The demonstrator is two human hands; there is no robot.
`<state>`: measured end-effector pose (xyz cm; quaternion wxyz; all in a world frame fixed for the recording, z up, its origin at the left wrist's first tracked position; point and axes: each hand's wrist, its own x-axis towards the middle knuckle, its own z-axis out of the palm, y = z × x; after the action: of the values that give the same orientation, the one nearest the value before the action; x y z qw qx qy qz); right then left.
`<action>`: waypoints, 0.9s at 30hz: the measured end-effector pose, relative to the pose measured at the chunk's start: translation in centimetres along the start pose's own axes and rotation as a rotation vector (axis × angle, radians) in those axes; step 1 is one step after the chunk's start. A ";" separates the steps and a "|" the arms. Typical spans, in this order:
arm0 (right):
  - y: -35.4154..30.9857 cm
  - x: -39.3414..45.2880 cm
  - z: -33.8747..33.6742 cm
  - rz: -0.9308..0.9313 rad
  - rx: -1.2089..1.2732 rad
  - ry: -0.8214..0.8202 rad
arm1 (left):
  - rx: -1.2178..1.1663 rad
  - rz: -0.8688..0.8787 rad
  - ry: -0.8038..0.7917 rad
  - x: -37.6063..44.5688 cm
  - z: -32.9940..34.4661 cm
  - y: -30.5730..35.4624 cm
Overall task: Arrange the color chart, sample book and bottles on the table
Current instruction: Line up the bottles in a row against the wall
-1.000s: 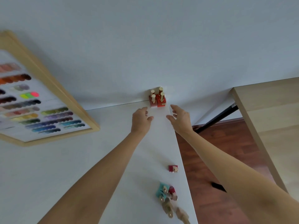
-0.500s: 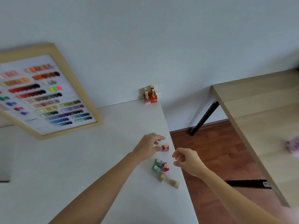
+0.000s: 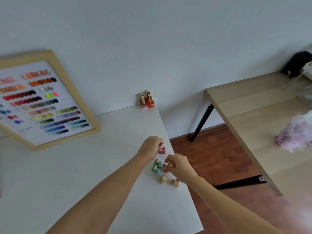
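On the white table (image 3: 118, 166), near its right edge, my left hand (image 3: 150, 147) pinches the cap of a dark red bottle (image 3: 162, 150). My right hand (image 3: 179, 166) closes its fingers on another dark red bottle (image 3: 165, 168). Two teal bottles (image 3: 156, 167) stand just left of that one, and two beige bottles (image 3: 168, 180) sit nearer to me. A group of red bottles with gold caps (image 3: 146, 100) stands at the table's far right corner by the wall. The wood-framed color chart (image 3: 42, 102) leans at the back left. No sample book is in view.
The table's right edge runs just beside the bottles, with red-brown floor (image 3: 219, 157) below. A light wooden table (image 3: 261, 129) stands to the right, carrying a pink fluffy item (image 3: 295, 132) and a dark object (image 3: 298, 65) at its far end.
Both hands have drawn back from the gold-capped bottles at the far corner to the loose bottles near the right edge. Each hand has closed on a dark red bottle.
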<state>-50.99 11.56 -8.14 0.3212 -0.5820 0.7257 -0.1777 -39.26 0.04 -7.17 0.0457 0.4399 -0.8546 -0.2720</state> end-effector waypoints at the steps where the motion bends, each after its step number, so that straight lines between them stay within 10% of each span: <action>1: 0.2 0.2 -0.1 -0.002 -0.014 0.029 | 0.005 0.005 0.014 -0.2 -0.2 -0.4; 9: -0.8 3.9 -1.4 -0.014 -0.018 0.186 | 0.047 -0.017 -0.024 -2.9 -2.3 -4.1; 27: -5.1 7.6 0.3 -0.150 -0.041 -0.060 | -0.125 -0.148 -0.036 -4.4 0.1 -7.3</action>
<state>-47.94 2.96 -7.05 0.3164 -0.6462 0.6737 -0.1687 -31.29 0.06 -10.24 0.0373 0.4932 -0.8018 -0.3354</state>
